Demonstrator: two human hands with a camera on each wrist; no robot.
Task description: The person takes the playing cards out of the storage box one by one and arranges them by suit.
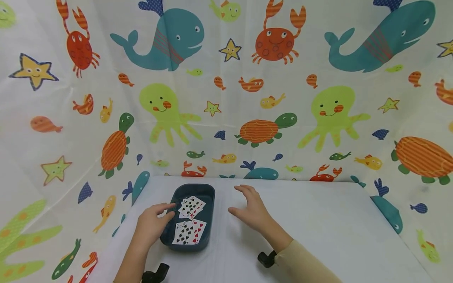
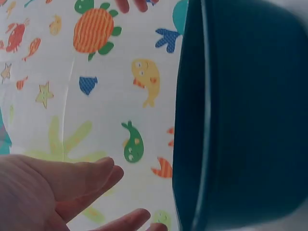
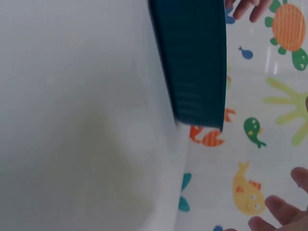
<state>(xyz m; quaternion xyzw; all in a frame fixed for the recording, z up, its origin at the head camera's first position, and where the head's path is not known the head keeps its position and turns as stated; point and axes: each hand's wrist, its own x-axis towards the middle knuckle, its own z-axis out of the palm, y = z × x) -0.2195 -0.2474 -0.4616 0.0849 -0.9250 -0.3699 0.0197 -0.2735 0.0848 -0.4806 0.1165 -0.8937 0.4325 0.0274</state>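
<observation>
A dark teal plastic bin (image 1: 209, 236) stands on the white table, with playing cards lying inside it in two overlapping groups. The far group of cards (image 1: 191, 207) shows black spades and some red; the near group of cards (image 1: 188, 232) shows spades and red hearts. My left hand (image 1: 151, 222) is at the bin's left rim, fingers extended and loosely bent, holding nothing. To the right of the bin my right hand (image 1: 252, 208) hovers apart from it, thumb and fingers spread with nothing between them. Both wrist views show the bin's outer wall (image 2: 260, 115) close by.
The white table (image 1: 318, 224) stretches to the right of the bin. Behind and beside it hangs a white curtain (image 1: 226, 129) printed with sea animals. A black wrist camera (image 1: 267, 259) is strapped below the right hand, another (image 1: 155, 274) below the left.
</observation>
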